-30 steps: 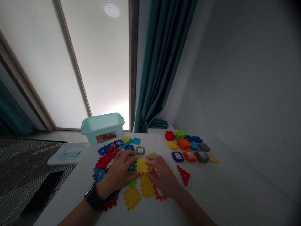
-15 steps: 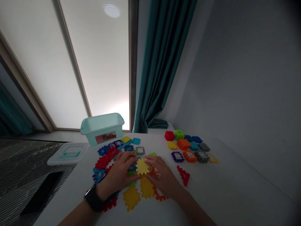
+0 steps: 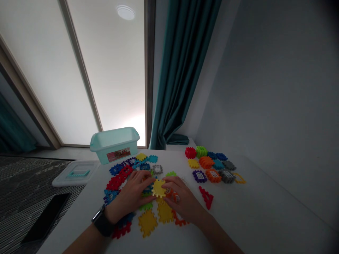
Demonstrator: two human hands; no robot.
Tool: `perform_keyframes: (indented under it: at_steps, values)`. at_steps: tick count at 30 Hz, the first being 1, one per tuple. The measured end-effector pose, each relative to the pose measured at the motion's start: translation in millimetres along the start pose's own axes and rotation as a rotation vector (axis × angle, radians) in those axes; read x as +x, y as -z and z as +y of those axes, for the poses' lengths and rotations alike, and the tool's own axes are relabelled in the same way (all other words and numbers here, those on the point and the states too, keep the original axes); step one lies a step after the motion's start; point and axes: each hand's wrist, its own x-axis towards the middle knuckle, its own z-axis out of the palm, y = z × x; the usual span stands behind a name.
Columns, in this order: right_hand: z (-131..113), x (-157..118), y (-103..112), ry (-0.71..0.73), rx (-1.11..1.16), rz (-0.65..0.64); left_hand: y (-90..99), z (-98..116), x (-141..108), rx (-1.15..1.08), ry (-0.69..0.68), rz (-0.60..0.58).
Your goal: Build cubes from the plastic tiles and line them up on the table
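A pale yellow square building tile [image 3: 159,188] with notched edges is held up between my two hands. My left hand [image 3: 135,190], with a black watch on its wrist, pinches the tile's left side. Thumb and fingers of my right hand [image 3: 181,197] grip its right side. Beneath and around them lie loose tiles: two yellow tiles [image 3: 147,223] nearest me, orange tiles [image 3: 180,218] partly under my right hand, and green tiles [image 3: 146,206] between the hands. Red tiles [image 3: 116,181] and blue tiles [image 3: 109,195] spread left of my left hand, which hides some of them.
A mint plastic bin [image 3: 115,144] stands at the table's back left, with its lid [image 3: 75,173] beside it. Sorted tile stacks [image 3: 206,162] sit at the back right, and a red triangular piece [image 3: 206,197] lies in front. A dark phone-like slab [image 3: 46,218] is at left.
The pale yellow tile has tilted in my fingers and its brick-like pattern shows less clearly. Both hands keep their hold and have shifted only slightly.
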Motion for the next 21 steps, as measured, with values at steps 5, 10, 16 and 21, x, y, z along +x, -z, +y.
perform_keyframes:
  at_steps: [5,10,16,21]
  values:
    - [3.2,-1.2,-2.3,-0.023,0.011,-0.007,0.4,1.9,-0.6,-0.023,0.016,-0.005]
    - [4.8,-0.5,-7.3,-0.078,0.033,0.077,-4.6,9.1,0.8,-0.075,0.103,0.058]
    - [5.7,-1.0,-18.9,-0.079,0.075,0.151,-9.4,10.1,3.6,-0.095,0.139,0.092]
    - [7.3,-0.8,-20.8,-0.069,0.076,0.145,-13.3,4.4,3.0,-0.128,0.154,0.085]
